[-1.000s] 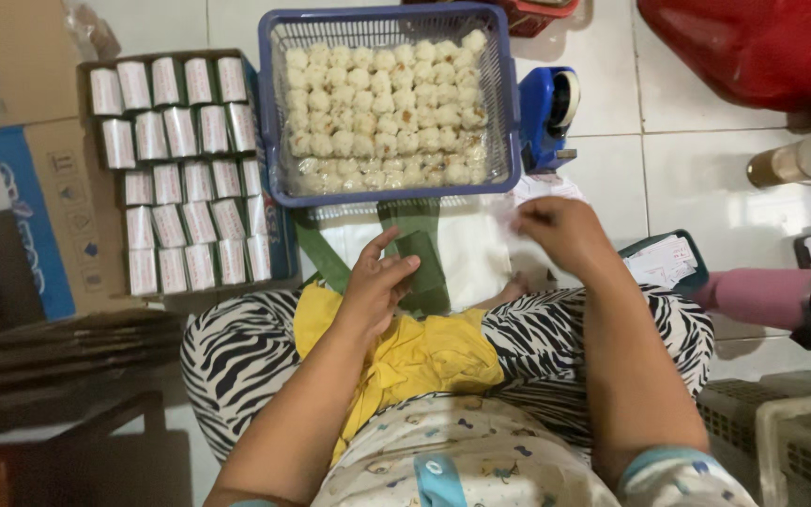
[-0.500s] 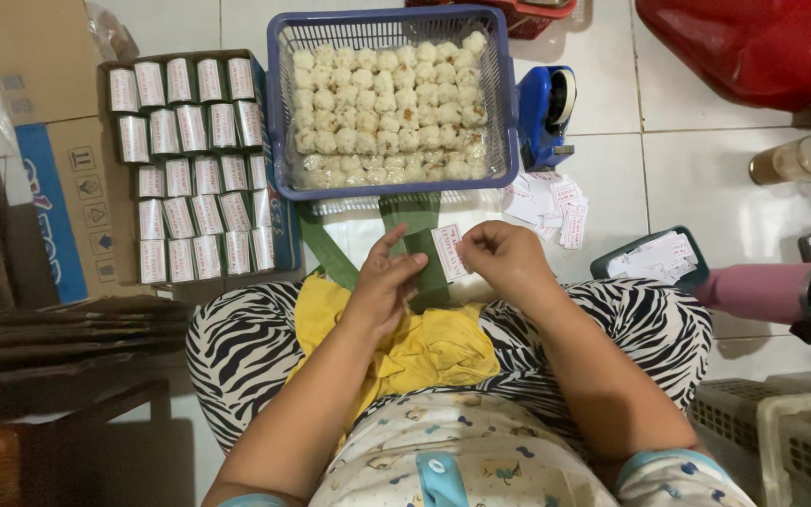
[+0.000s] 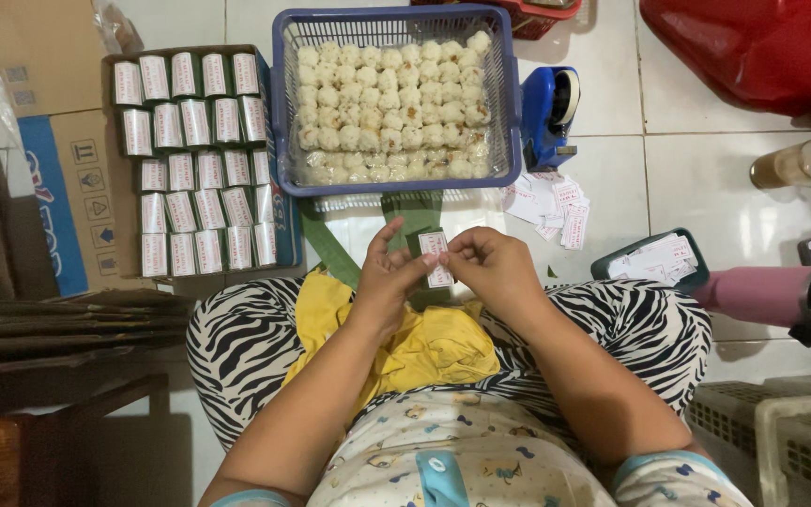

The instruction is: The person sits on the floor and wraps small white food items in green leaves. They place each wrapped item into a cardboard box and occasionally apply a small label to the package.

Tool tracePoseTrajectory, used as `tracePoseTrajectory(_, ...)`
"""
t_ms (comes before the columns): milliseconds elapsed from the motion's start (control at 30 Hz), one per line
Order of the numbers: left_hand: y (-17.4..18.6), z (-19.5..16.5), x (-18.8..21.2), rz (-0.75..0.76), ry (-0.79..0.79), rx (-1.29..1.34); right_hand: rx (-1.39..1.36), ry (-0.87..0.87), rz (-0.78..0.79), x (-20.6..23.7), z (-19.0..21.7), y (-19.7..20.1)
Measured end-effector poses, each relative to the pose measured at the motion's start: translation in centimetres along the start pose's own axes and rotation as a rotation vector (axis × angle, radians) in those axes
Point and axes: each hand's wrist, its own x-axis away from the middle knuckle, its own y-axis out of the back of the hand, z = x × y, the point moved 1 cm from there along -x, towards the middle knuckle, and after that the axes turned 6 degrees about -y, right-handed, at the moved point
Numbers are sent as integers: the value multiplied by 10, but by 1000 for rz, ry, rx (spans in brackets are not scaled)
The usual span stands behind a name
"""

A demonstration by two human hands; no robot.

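Nearest, both forearms were drawn in over the lap, above the zebra-striped trousers (image 3: 246,347) and a yellow cloth (image 3: 424,343). The left hand (image 3: 389,280) was raised with its fingers loosely spread, the fingertips touching the lower edge of a small white label (image 3: 436,258) with red print. The right hand (image 3: 490,268) was curled, thumb and forefinger pinched on the same label, which was held upright between the two hands just above the knees. To the right, on the tiled floor, a loose heap of similar labels (image 3: 551,202) was spread, and more were kept in a dark green tray (image 3: 654,263). Beyond the hands, a blue basket (image 3: 396,99) filled with pale round dumplings was set. Left of it, an open cardboard box (image 3: 194,160) held rows of labelled white packets. A blue tape dispenser (image 3: 548,113) stood just right of the basket.
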Motion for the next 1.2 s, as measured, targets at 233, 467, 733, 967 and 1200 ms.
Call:
tracePoseTrajectory(233,-2,-6,2,29,18,-31,-28,-36,28,-1,-4,1)
tracePoseTrajectory(467,-4,-4,3,16,31,-41,-104,-3,22,4,-5,-3)
tracePoseTrajectory(733,0,-1,2,34,-5,-19,143,59,-51,10,9,-1)
tracePoseTrajectory(967,6,-1,-3,94,25,-58,206,165,-8,21,19,0)
tracePoseTrajectory(1200,18,-7,0,182,125,-478,175,374,10,6,-21,5)
